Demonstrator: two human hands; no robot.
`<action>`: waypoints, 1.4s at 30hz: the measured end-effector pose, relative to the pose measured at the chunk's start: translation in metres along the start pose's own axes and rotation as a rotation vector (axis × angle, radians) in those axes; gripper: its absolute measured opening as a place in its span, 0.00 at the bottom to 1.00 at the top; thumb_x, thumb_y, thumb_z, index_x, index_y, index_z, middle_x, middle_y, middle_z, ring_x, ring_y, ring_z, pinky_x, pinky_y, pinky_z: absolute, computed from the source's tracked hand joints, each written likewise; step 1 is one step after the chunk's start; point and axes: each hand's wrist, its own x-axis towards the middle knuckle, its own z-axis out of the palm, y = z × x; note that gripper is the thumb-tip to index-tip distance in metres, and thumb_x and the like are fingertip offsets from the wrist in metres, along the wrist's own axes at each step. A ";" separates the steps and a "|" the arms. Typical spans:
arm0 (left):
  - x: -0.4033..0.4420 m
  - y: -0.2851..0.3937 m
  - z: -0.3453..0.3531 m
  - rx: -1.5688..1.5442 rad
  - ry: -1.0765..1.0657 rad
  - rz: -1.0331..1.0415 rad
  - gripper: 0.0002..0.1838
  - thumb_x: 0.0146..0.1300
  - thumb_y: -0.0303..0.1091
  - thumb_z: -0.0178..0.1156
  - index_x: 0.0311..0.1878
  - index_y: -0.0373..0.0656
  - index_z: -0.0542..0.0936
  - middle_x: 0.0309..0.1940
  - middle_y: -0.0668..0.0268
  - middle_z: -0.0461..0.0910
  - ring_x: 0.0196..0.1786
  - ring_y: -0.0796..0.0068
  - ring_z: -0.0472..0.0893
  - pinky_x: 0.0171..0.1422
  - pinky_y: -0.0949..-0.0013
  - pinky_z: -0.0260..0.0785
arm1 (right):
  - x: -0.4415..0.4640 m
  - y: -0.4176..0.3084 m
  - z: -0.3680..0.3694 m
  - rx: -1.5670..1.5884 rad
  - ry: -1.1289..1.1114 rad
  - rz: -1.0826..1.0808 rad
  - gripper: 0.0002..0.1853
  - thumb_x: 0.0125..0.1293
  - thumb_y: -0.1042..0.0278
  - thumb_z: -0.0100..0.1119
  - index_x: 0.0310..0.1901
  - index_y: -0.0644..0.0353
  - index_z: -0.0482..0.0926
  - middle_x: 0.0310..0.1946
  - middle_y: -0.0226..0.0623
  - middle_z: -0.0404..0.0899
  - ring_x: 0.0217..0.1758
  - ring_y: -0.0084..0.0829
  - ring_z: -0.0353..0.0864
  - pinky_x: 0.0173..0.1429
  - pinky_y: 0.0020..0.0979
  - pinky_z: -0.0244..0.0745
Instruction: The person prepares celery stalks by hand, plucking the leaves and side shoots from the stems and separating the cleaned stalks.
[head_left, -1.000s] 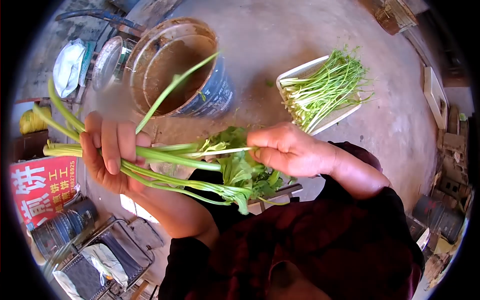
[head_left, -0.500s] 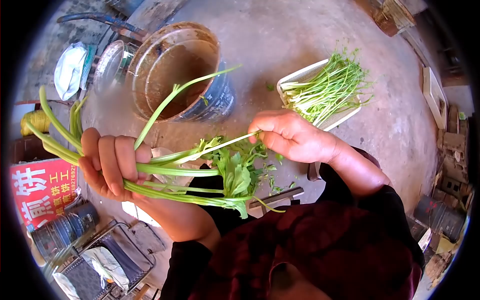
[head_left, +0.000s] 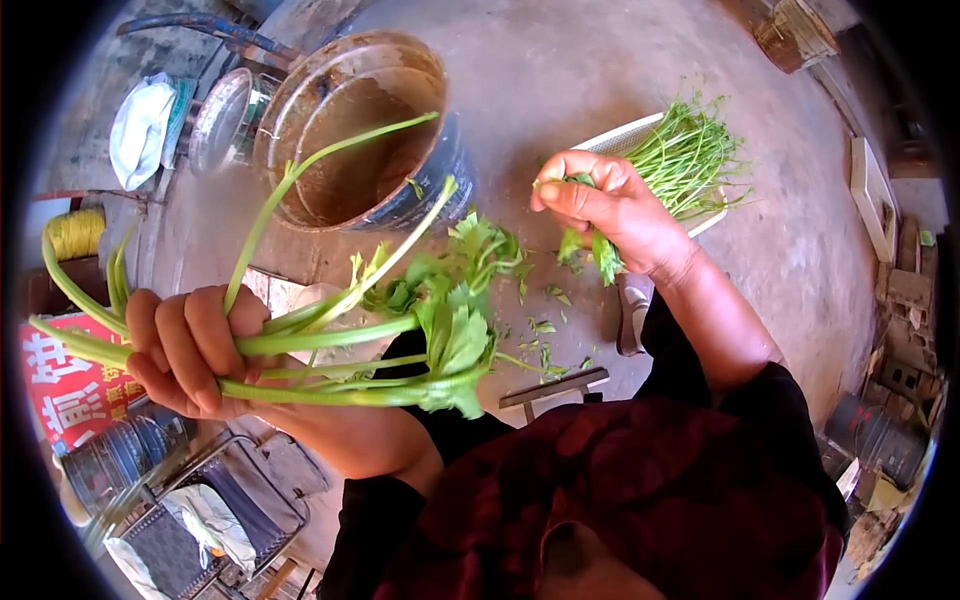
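Observation:
My left hand (head_left: 195, 345) is wrapped round a bunch of celery (head_left: 330, 340), whose pale stalks stick out past both sides of the fist. The leafy ends (head_left: 455, 330) point right, toward my body's front. One bent stalk rises up across the bucket's opening. Raised apart from the bunch, my right hand (head_left: 615, 205) is closed on some torn green celery leaves (head_left: 603, 252), which hang below the fingers. Just behind that hand lies a white basket (head_left: 625, 135) heaped with thin trimmed green stems (head_left: 690, 155).
A large dirty bucket (head_left: 440, 165) stands ahead of my left hand. Leaf scraps (head_left: 545, 350) litter the concrete floor by a shoe (head_left: 633, 315). At lower left are a folding chair (head_left: 235, 500), dark buckets (head_left: 130, 455) and a red sign (head_left: 65, 385). Bricks and clutter line the right side.
My right hand has pulled away from the bunch, up and to the right, with leaves now in its fingers. The stalk it pinched stands stripped. My left hand shifted slightly left.

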 end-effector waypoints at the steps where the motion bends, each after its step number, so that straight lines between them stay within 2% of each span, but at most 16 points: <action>1: 0.001 0.000 0.001 -0.003 0.032 -0.036 0.10 0.62 0.32 0.47 0.26 0.48 0.60 0.11 0.73 0.63 0.16 0.83 0.57 0.25 0.75 0.52 | -0.003 -0.009 0.000 0.032 -0.070 0.005 0.05 0.60 0.70 0.51 0.31 0.61 0.74 0.23 0.28 0.73 0.19 0.12 0.63 0.24 0.16 0.58; 6: 0.003 0.000 -0.008 0.038 0.091 -0.115 0.11 0.64 0.33 0.46 0.26 0.46 0.60 0.13 0.71 0.60 0.19 0.81 0.55 0.25 0.75 0.49 | -0.014 -0.031 0.005 0.022 -0.241 -0.153 0.07 0.61 0.69 0.52 0.38 0.61 0.76 0.31 0.32 0.78 0.20 0.15 0.68 0.24 0.17 0.64; 7: 0.002 -0.001 -0.008 0.053 0.113 -0.123 0.10 0.64 0.33 0.45 0.26 0.45 0.60 0.14 0.70 0.61 0.19 0.81 0.55 0.24 0.75 0.49 | -0.015 -0.034 0.007 0.021 -0.245 -0.201 0.07 0.61 0.72 0.52 0.39 0.61 0.76 0.32 0.32 0.78 0.26 0.16 0.72 0.29 0.18 0.68; 10: 0.002 -0.008 -0.008 0.085 0.167 -0.150 0.09 0.64 0.33 0.44 0.28 0.43 0.61 0.15 0.69 0.62 0.20 0.80 0.56 0.23 0.74 0.52 | -0.015 -0.027 0.024 -0.105 -0.227 -0.371 0.11 0.59 0.67 0.55 0.41 0.64 0.76 0.30 0.32 0.76 0.27 0.17 0.71 0.32 0.18 0.66; 11: 0.001 -0.011 -0.007 0.088 0.182 -0.166 0.09 0.65 0.34 0.44 0.28 0.43 0.62 0.16 0.68 0.62 0.20 0.79 0.56 0.23 0.74 0.53 | -0.016 -0.028 0.027 -0.182 -0.261 -0.386 0.13 0.57 0.68 0.59 0.42 0.65 0.75 0.33 0.31 0.77 0.34 0.18 0.72 0.38 0.20 0.67; 12: 0.001 -0.013 -0.007 0.090 0.199 -0.183 0.09 0.65 0.34 0.44 0.29 0.42 0.62 0.16 0.68 0.62 0.20 0.79 0.56 0.22 0.74 0.53 | -0.015 -0.028 0.032 -0.262 -0.262 -0.446 0.11 0.53 0.70 0.62 0.37 0.64 0.76 0.30 0.30 0.78 0.33 0.16 0.73 0.37 0.21 0.69; 15: 0.000 -0.018 -0.005 0.117 0.222 -0.183 0.09 0.65 0.34 0.43 0.30 0.41 0.63 0.17 0.67 0.62 0.20 0.78 0.57 0.21 0.74 0.55 | -0.019 -0.026 0.041 -0.377 -0.262 -0.427 0.12 0.50 0.68 0.64 0.33 0.65 0.74 0.24 0.33 0.74 0.25 0.19 0.71 0.28 0.26 0.65; 19: -0.002 -0.017 -0.004 0.190 0.270 -0.177 0.08 0.65 0.33 0.43 0.32 0.40 0.63 0.18 0.66 0.62 0.21 0.78 0.57 0.21 0.75 0.56 | -0.014 -0.019 0.039 -0.521 -0.260 -0.424 0.09 0.51 0.72 0.64 0.33 0.65 0.77 0.27 0.31 0.75 0.30 0.19 0.71 0.32 0.21 0.66; 22: -0.003 -0.014 -0.005 0.300 0.328 -0.178 0.07 0.65 0.31 0.43 0.32 0.40 0.64 0.17 0.66 0.62 0.20 0.78 0.57 0.21 0.76 0.57 | -0.006 -0.011 0.033 -0.228 -0.327 -0.302 0.09 0.53 0.68 0.62 0.33 0.63 0.77 0.23 0.29 0.76 0.25 0.18 0.70 0.30 0.25 0.68; 23: -0.003 -0.014 -0.006 0.336 0.328 -0.190 0.07 0.65 0.31 0.43 0.32 0.40 0.64 0.17 0.65 0.62 0.20 0.78 0.58 0.20 0.77 0.56 | -0.004 -0.009 0.031 -0.204 -0.351 -0.238 0.09 0.55 0.67 0.61 0.35 0.63 0.78 0.25 0.28 0.76 0.27 0.16 0.70 0.29 0.21 0.67; 26: -0.002 -0.014 -0.005 0.390 0.314 -0.238 0.06 0.65 0.31 0.43 0.33 0.40 0.64 0.17 0.65 0.62 0.19 0.78 0.58 0.19 0.78 0.55 | -0.004 -0.020 0.028 -0.225 -0.402 0.109 0.10 0.57 0.63 0.59 0.35 0.61 0.78 0.23 0.24 0.75 0.23 0.13 0.68 0.24 0.18 0.65; 30: -0.001 -0.016 -0.006 0.410 0.267 -0.288 0.06 0.64 0.31 0.44 0.33 0.39 0.64 0.16 0.65 0.63 0.18 0.79 0.59 0.18 0.79 0.52 | -0.004 -0.014 0.033 -0.289 -0.473 0.159 0.10 0.60 0.63 0.55 0.36 0.60 0.79 0.20 0.21 0.73 0.21 0.11 0.67 0.22 0.16 0.64; 34: 0.003 -0.027 0.006 0.509 0.413 -0.241 0.04 0.56 0.26 0.47 0.28 0.39 0.64 0.11 0.63 0.63 0.11 0.79 0.58 0.14 0.79 0.49 | -0.005 -0.014 0.038 -0.334 -0.409 0.125 0.10 0.58 0.66 0.54 0.38 0.62 0.77 0.26 0.30 0.76 0.24 0.18 0.72 0.29 0.22 0.70; 37: 0.004 -0.027 0.005 0.551 0.434 -0.241 0.04 0.56 0.26 0.48 0.27 0.39 0.64 0.11 0.63 0.63 0.11 0.79 0.58 0.14 0.79 0.50 | 0.001 0.005 0.037 -0.356 -0.456 -0.297 0.10 0.58 0.67 0.55 0.39 0.62 0.76 0.29 0.33 0.78 0.26 0.21 0.73 0.33 0.25 0.71; 40: 0.002 -0.025 0.001 0.600 0.367 -0.263 0.08 0.62 0.32 0.49 0.30 0.39 0.66 0.13 0.65 0.64 0.14 0.81 0.58 0.17 0.80 0.49 | -0.001 -0.005 0.036 -0.417 -0.460 -0.224 0.11 0.57 0.69 0.57 0.41 0.64 0.76 0.32 0.35 0.79 0.36 0.21 0.75 0.41 0.24 0.70; 42: 0.002 -0.028 0.004 0.675 0.433 -0.249 0.06 0.57 0.29 0.50 0.28 0.39 0.65 0.12 0.63 0.65 0.12 0.79 0.60 0.15 0.79 0.51 | 0.002 0.002 0.036 -0.460 -0.419 -0.230 0.11 0.57 0.70 0.57 0.41 0.63 0.76 0.32 0.36 0.79 0.34 0.23 0.76 0.39 0.24 0.70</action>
